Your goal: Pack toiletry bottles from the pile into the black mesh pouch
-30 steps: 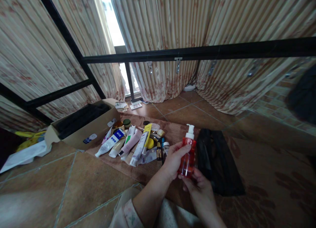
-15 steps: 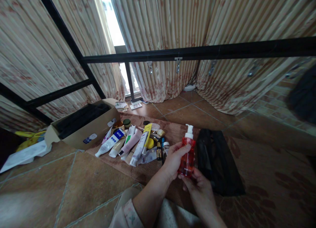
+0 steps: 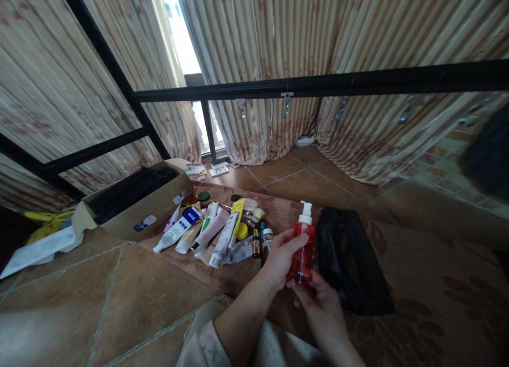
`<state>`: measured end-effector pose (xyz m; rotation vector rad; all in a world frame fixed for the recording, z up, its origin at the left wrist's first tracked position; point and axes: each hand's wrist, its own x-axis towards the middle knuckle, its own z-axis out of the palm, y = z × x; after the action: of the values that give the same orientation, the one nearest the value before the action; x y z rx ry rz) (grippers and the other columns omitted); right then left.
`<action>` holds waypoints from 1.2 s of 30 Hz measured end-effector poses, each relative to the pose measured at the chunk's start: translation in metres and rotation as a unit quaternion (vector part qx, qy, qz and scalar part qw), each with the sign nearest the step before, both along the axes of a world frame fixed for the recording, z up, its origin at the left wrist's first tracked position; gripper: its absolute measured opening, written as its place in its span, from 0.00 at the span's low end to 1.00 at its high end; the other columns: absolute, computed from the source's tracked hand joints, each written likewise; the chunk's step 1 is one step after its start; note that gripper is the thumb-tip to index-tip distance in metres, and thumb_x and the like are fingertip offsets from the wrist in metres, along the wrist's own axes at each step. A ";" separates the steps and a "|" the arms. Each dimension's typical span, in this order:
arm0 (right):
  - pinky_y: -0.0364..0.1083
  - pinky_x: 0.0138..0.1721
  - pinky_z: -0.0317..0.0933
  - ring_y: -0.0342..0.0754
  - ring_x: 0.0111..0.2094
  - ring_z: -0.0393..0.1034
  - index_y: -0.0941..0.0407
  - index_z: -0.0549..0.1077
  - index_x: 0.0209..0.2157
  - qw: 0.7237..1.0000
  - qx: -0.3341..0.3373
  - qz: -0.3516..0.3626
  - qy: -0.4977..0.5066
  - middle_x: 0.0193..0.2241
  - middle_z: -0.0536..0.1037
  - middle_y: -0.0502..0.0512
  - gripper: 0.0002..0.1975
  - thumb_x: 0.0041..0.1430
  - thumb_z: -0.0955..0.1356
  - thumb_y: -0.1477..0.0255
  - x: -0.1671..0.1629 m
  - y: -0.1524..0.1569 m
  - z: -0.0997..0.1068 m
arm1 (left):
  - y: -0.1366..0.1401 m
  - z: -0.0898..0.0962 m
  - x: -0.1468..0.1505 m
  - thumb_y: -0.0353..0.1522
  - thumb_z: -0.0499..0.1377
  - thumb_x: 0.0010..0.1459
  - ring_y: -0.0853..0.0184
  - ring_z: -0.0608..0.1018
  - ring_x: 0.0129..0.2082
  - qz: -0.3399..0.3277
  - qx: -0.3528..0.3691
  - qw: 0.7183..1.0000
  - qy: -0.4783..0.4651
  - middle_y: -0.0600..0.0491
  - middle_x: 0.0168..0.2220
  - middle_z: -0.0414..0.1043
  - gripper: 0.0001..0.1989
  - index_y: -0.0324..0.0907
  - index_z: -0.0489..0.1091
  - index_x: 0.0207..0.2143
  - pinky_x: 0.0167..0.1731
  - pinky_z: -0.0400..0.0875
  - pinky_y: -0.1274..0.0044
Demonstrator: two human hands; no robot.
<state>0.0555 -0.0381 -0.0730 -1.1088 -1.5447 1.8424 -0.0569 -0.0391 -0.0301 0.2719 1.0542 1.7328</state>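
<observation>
Brown floor tiles [image 3: 153,287]; my left grip [image 3: 280,256] + right grip [image 3: 323,302] clamp a see-through red pump bottle [image 3: 303,260], droppable if I slacken.

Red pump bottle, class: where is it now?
Right of centre in the head view, left of black fabric: the left hand grips the red pump bottle, right hand at its base.

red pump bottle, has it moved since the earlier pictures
No, no clear shift: the red pump bottle stays just left of the black fabric item.
</observation>
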 end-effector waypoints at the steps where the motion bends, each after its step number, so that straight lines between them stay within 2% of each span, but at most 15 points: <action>1: 0.43 0.24 0.62 0.43 0.22 0.64 0.59 0.71 0.42 1.000 -0.001 0.001 0.000 0.31 0.79 0.55 0.21 0.48 0.71 0.61 0.000 0.000 0.000 | 0.000 0.000 0.000 0.41 0.70 0.42 0.74 0.70 0.20 0.001 -0.001 1.000 0.000 0.57 0.22 0.69 0.19 0.36 0.73 0.32 0.23 0.63 0.81; 9: 0.44 0.24 0.62 0.43 0.21 0.65 0.59 0.70 0.42 1.000 0.007 -0.003 -0.002 0.29 0.77 0.52 0.22 0.49 0.71 0.59 -0.001 -0.001 -0.002 | 0.000 -0.001 0.002 0.41 0.70 0.42 0.75 0.68 0.19 -0.004 0.001 1.000 0.002 0.56 0.22 0.68 0.19 0.36 0.74 0.32 0.22 0.62 0.81; 13: 0.44 0.24 0.62 0.44 0.21 0.64 0.59 0.70 0.41 1.000 0.014 -0.010 -0.013 0.23 0.73 0.49 0.22 0.48 0.71 0.59 -0.002 -0.001 -0.001 | 0.001 -0.002 0.002 0.41 0.70 0.41 0.76 0.67 0.18 -0.001 -0.001 1.000 -0.004 0.57 0.21 0.67 0.20 0.36 0.75 0.32 0.22 0.61 0.81; 20: 0.45 0.24 0.62 0.44 0.21 0.65 0.59 0.69 0.41 1.000 0.009 -0.010 -0.008 0.26 0.75 0.51 0.24 0.47 0.71 0.58 -0.003 -0.001 0.001 | 0.000 -0.001 0.003 0.41 0.71 0.41 0.75 0.68 0.19 0.006 -0.007 1.000 -0.005 0.56 0.22 0.68 0.19 0.36 0.75 0.31 0.23 0.63 0.81; 24: 0.45 0.24 0.63 0.44 0.21 0.64 0.60 0.69 0.41 1.000 0.016 -0.012 -0.008 0.22 0.72 0.48 0.24 0.47 0.71 0.57 -0.003 -0.001 0.000 | 0.001 0.000 0.003 0.41 0.71 0.40 0.75 0.69 0.19 0.011 -0.011 1.000 -0.009 0.56 0.23 0.70 0.20 0.36 0.75 0.32 0.24 0.63 0.80; 28: 0.45 0.24 0.63 0.44 0.21 0.65 0.60 0.69 0.41 1.000 0.009 -0.012 -0.018 0.25 0.74 0.51 0.25 0.46 0.71 0.57 -0.003 -0.001 0.000 | 0.001 0.000 0.003 0.42 0.71 0.40 0.74 0.69 0.19 0.006 -0.019 1.000 -0.007 0.56 0.22 0.69 0.20 0.36 0.75 0.32 0.22 0.62 0.80; 36: 0.44 0.23 0.62 0.45 0.21 0.65 0.59 0.69 0.40 1.000 0.013 -0.007 -0.018 0.22 0.73 0.49 0.23 0.47 0.70 0.58 -0.002 -0.002 0.003 | 0.000 -0.001 0.003 0.41 0.71 0.41 0.76 0.67 0.19 0.007 -0.012 1.000 -0.006 0.57 0.22 0.68 0.19 0.36 0.75 0.31 0.23 0.61 0.80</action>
<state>0.0531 -0.0405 -0.0697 -1.1448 -1.5734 1.7976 -0.0536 -0.0388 -0.0313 0.2391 1.0700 1.7306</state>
